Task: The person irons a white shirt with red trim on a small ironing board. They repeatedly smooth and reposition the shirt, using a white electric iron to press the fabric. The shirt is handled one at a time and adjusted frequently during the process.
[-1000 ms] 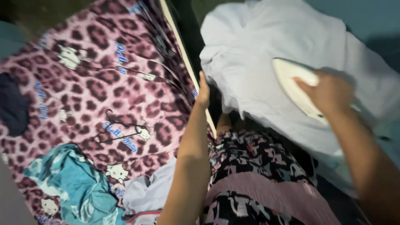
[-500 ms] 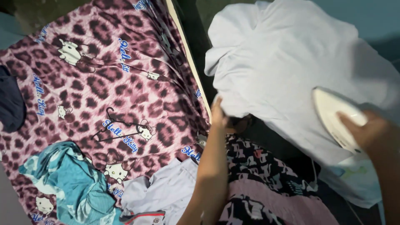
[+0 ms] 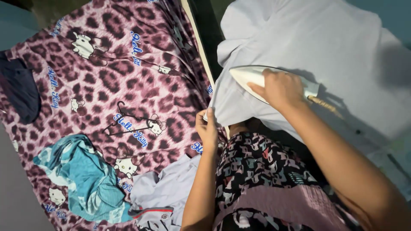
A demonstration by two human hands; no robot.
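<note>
1. I see my right hand (image 3: 280, 87) wrapped around the white iron (image 3: 261, 79), hiding its handle; its cord runs off under my arm
2. My left hand (image 3: 207, 128) pinches the near edge of the white garment (image 3: 317, 47), which hangs over the board's edge
3. A leopard-print bedsheet (image 3: 111, 72) lies left, carrying a teal cloth (image 3: 81, 177)

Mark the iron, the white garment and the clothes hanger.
iron (image 3: 250, 77), head view, on the bare white nose ahead of the right hand.
white garment (image 3: 325, 47), head view, on the flat middle.
clothes hanger (image 3: 124, 122), head view, on the dark wire body.
</note>
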